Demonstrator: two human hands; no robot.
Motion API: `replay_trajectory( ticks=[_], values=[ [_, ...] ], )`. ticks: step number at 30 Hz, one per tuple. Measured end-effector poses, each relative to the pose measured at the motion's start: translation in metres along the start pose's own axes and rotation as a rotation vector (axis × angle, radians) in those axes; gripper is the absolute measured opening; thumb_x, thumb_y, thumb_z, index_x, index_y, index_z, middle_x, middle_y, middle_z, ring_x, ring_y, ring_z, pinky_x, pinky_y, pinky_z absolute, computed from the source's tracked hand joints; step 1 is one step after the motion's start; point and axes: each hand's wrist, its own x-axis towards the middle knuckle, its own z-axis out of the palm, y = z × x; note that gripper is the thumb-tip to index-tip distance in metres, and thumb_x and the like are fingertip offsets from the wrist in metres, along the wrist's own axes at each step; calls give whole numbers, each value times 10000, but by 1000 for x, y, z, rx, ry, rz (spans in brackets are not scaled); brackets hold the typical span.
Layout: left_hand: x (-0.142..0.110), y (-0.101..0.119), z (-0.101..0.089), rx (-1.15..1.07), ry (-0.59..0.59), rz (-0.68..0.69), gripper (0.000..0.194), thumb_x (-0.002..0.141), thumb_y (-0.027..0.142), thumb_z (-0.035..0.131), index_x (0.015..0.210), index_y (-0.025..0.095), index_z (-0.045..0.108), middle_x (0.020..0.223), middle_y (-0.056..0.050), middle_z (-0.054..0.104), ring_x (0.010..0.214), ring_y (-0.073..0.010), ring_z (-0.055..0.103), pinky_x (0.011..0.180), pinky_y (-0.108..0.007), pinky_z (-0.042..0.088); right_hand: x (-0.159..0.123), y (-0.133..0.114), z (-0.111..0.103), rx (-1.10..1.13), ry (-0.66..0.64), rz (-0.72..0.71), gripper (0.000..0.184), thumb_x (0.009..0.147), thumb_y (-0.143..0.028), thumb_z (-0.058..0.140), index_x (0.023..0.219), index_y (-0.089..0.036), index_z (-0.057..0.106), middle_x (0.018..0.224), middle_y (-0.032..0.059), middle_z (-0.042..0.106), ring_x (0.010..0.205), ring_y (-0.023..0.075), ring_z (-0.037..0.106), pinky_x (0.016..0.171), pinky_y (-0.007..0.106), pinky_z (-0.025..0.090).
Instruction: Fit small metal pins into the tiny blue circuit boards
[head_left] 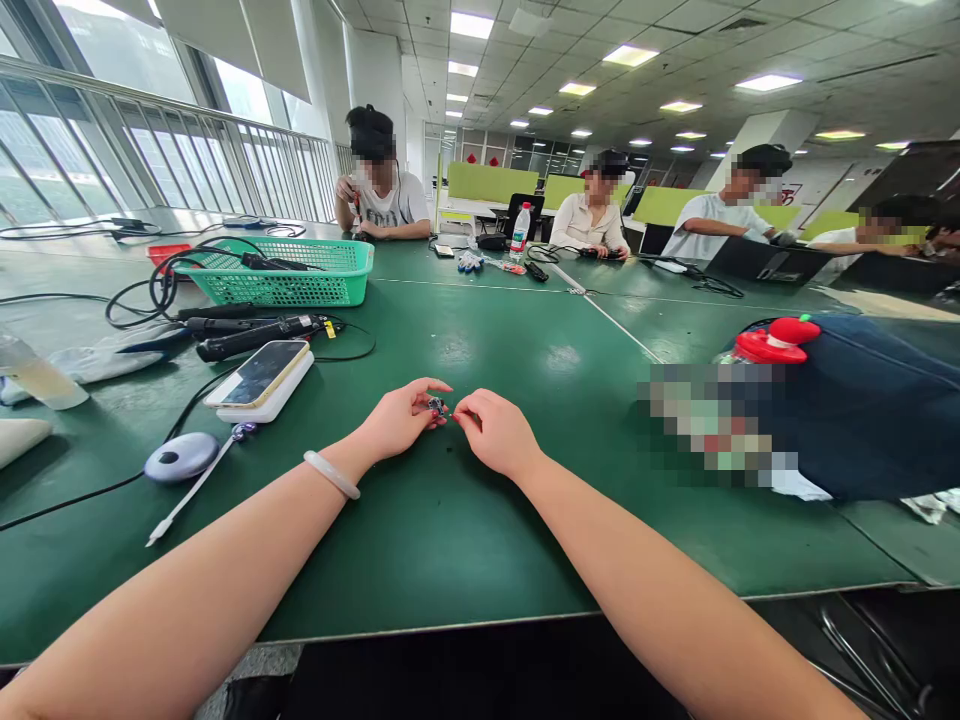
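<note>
In the middle of the green table [450, 560], my left hand [399, 420] pinches a small dark part with silvery bits [436, 405] between thumb and fingers. It is too small for me to tell its kind. Just to the right, my right hand [495, 430] has thumb and forefinger pressed together close to that part. Whatever the right fingertips hold, if anything, is too tiny to make out. Both hands are above the tabletop, their fingertips nearly meeting.
On the left lie a phone [262, 375] on a white box, a grey round puck [181, 457], black handheld tools [259, 335] and a green basket [300, 275] with cables. To the right sits a dark blue bag [877, 410]. Several people work across the table near a bottle [519, 235].
</note>
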Motion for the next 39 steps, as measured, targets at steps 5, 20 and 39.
replay_trajectory(
  ticks=[5,20,39],
  values=[
    [-2,4,-3,277,-28,107,266,759,285,536,989,233,658,952,-18,671,859,-172,607,849,-326,455,-1,-4,-4,45,30,16,172,866,-227,461,801,-189,615,803,18,577,677,107,495,620,231,366],
    [-4,12,-1,33,-117,101,305,627,291,687,891,156,618,886,-46,647,851,-169,586,831,-328,460,-2,-7,-6,214,77,-15,120,822,-254,515,789,-195,614,792,13,588,639,106,488,648,245,408],
    [0,2,-4,253,-30,26,328,650,386,663,919,199,648,700,9,599,684,-143,572,690,-272,442,0,23,-19,180,-395,263,36,687,-231,651,698,-203,632,660,-25,603,559,90,505,516,215,375]
  ],
)
